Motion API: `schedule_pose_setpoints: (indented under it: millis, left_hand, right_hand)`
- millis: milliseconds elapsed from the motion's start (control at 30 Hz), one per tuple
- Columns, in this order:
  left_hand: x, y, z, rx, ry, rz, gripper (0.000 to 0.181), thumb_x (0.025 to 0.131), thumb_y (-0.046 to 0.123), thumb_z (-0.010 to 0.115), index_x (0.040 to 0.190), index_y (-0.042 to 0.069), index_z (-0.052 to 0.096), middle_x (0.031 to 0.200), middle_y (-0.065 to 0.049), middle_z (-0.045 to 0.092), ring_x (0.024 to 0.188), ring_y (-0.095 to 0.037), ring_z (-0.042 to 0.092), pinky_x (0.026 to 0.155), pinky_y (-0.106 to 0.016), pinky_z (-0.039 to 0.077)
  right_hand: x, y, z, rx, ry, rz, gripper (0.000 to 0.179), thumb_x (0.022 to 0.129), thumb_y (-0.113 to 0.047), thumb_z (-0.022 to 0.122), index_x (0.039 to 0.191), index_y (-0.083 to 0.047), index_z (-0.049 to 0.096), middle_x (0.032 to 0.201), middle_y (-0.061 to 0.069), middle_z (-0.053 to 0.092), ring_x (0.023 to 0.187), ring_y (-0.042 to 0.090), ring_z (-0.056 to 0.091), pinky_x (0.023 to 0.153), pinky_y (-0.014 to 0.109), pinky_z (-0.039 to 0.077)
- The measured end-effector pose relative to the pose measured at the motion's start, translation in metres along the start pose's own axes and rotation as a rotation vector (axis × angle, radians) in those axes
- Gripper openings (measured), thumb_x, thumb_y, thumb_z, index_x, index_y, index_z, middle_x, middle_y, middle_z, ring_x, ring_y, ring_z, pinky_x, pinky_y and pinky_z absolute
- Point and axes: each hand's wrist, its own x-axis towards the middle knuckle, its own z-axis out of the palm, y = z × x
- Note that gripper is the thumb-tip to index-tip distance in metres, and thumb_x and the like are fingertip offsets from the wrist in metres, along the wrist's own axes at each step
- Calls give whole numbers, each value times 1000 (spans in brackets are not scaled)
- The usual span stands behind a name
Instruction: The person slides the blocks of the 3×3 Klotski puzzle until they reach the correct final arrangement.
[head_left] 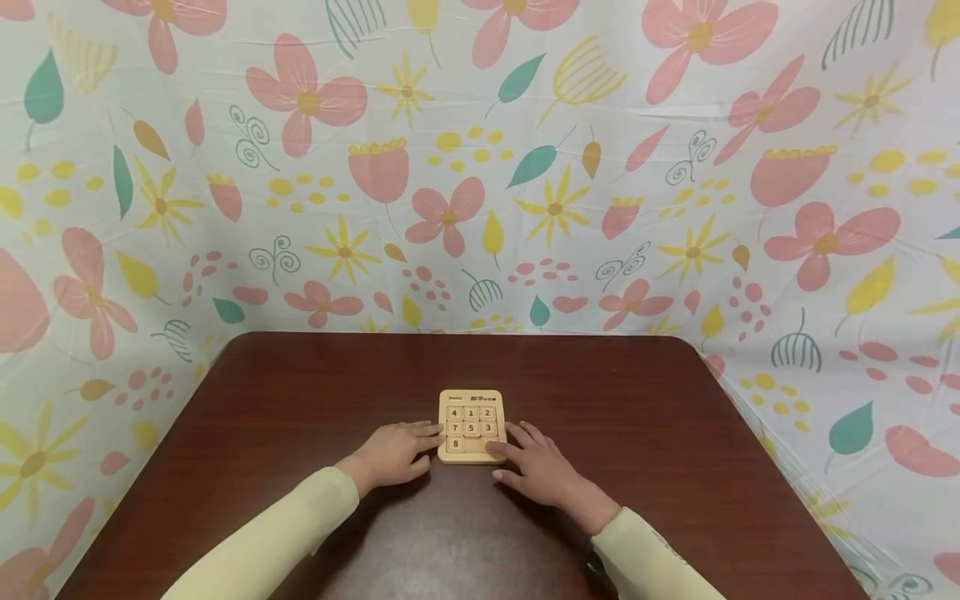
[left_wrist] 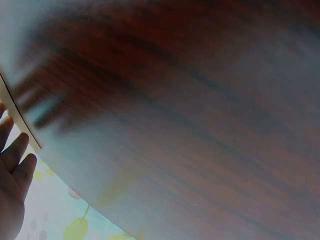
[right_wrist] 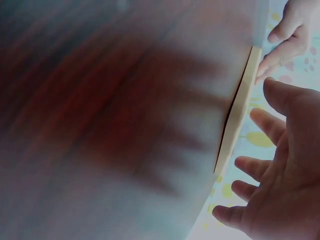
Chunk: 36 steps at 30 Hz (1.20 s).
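Note:
A wooden sliding number puzzle [head_left: 461,402] lies flat on the table, its numbered side up. Its top row reads 4, 1, 2 and the middle row 7, 5, 3; an 8 sits at lower left, with a bare slot beside it. The left hand [head_left: 393,454] has its fingertips at the puzzle's left edge, fingers fairly straight. From the other side, the right hand [head_left: 543,473] lays its index fingertip on the lower right tile, covering its number. The right wrist view shows the puzzle's thin side [right_wrist: 235,120] beyond the spread fingers of that hand.
The dark reddish-brown table [head_left: 322,375] has rounded far corners and a glossy surface. Behind it and along both sides hangs a white cloth [head_left: 480,108] printed with flowers and leaves. Light sleeves [head_left: 277,525] cover both forearms.

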Motion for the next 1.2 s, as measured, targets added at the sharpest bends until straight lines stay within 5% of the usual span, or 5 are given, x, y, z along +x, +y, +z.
schedule_pose_setpoints:
  millis: [500, 1200]
  left_hand:
    - [1, 0, 3, -2, 14, 6, 45, 97, 21, 58, 140, 14, 65, 150, -4, 60, 136, -28, 61, 106, -45, 54]
    - [-1, 0, 1, -18, -13, -13, 46, 98, 21, 57, 144, 15, 62, 152, -4, 58, 136, -29, 61, 107, -46, 53]
  right_hand:
    - [21, -25, 7, -25, -46, -66, 49, 100, -42, 61, 146, -24, 60, 165, 20, 36, 152, 50, 31, 116, 71, 33]
    - [20, -26, 6, -61, -68, -63, 49, 100, -38, 63, 147, -24, 58, 164, 20, 37, 152, 49, 32, 116, 69, 34]
